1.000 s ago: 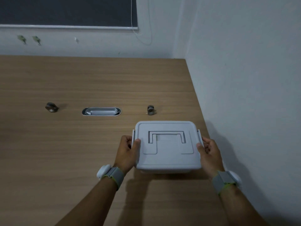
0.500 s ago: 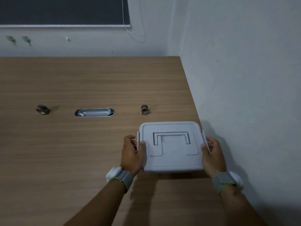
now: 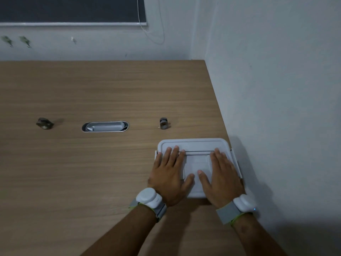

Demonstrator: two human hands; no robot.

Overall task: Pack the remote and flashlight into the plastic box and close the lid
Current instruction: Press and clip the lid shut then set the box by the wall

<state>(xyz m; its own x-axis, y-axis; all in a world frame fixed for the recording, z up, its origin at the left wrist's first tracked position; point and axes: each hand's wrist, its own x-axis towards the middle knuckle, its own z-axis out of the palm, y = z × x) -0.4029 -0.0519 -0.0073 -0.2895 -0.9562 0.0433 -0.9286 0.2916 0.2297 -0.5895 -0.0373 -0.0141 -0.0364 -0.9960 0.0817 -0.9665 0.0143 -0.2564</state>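
The grey plastic box [image 3: 195, 145] sits on the wooden table near its right edge, with its lid on. My left hand [image 3: 170, 174] lies flat on the left half of the lid, fingers spread. My right hand [image 3: 219, 174] lies flat on the right half, fingers spread too. Neither hand grips anything. A side clasp [image 3: 237, 163] sticks out at the box's right side. The remote and the flashlight are not visible; the lid hides the box's inside.
The table [image 3: 92, 163] meets a white wall [image 3: 276, 108] close to the box's right side. An oval cable slot [image 3: 105, 126] sits mid-table, a small dark fitting [image 3: 163, 123] behind the box and another fitting [image 3: 44, 123] at far left.
Both hands have left the box's sides and now rest flat on top of the lid. The box sits slightly further right, nearer the wall.
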